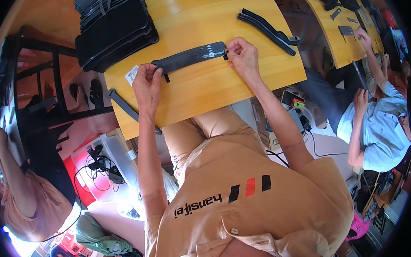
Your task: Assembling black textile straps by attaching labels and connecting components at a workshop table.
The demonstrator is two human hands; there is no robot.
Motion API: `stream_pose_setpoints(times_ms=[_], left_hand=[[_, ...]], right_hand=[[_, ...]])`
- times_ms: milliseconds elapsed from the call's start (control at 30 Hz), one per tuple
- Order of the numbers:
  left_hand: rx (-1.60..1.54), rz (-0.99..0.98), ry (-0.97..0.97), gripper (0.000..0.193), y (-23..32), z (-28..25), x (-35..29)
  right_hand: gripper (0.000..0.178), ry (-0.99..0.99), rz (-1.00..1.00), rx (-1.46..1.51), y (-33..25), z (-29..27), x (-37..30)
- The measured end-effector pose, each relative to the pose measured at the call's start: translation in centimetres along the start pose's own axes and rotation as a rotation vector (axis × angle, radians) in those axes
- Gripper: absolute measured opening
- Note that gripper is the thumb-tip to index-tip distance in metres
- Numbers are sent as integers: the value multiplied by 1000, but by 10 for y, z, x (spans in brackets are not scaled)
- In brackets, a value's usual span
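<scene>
A black fabric strap (pixel 189 59) with white print near its right end stretches across the wooden table between my two hands. My left hand (pixel 147 87) pinches the left end, where a short dark tab hangs down beside the fingers. A white printed label (pixel 131 75) sticks out just left of that hand. With thumb and fingers closed, my right hand (pixel 244 58) grips the strap's right end, where a small dark tab shows under the fingertips.
Black padded pieces (pixel 115 35) are stacked at the table's far left. Dark strips (pixel 267 30) lie at the right, and another strap (pixel 128 107) crosses the near-left edge. A co-worker in a light blue shirt (pixel 372 130) sits by a second table (pixel 339 49). A clear plastic bin (pixel 109 176) stands below left.
</scene>
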State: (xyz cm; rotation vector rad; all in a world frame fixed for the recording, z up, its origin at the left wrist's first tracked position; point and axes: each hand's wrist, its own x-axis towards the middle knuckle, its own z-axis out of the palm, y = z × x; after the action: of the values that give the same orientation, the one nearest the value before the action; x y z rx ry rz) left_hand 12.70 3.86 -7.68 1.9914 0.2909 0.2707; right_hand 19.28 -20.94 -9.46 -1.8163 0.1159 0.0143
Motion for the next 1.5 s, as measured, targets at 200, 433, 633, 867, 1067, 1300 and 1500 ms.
stream_pose_setpoints(times_ms=[200, 433, 633, 867, 1067, 1300, 1500], left_hand=[[67, -47, -56, 20, 0, 1, 3], [260, -37, -70, 18, 17, 5, 5], [210, 30, -47, 17, 25, 15, 3], [231, -15, -122, 15, 34, 18, 5], [30, -49, -179, 13, 17, 17, 8], [-220, -100, -332, 12, 21, 13, 13], [-88, -145, -326, 27, 34, 14, 16]], right_hand=[[9, 0, -13, -20, 1, -1, 0], [9, 8, -33, -15, 4, -1, 1], [7, 23, -37, 4, 4, 1, 1], [9, -2, -15, -12, 4, 0, 1], [9, 0, -12, -11, 2, 0, 0], [9, 5, -20, 8, 6, 0, 1], [9, 2, -23, 4, 4, 0, 0]])
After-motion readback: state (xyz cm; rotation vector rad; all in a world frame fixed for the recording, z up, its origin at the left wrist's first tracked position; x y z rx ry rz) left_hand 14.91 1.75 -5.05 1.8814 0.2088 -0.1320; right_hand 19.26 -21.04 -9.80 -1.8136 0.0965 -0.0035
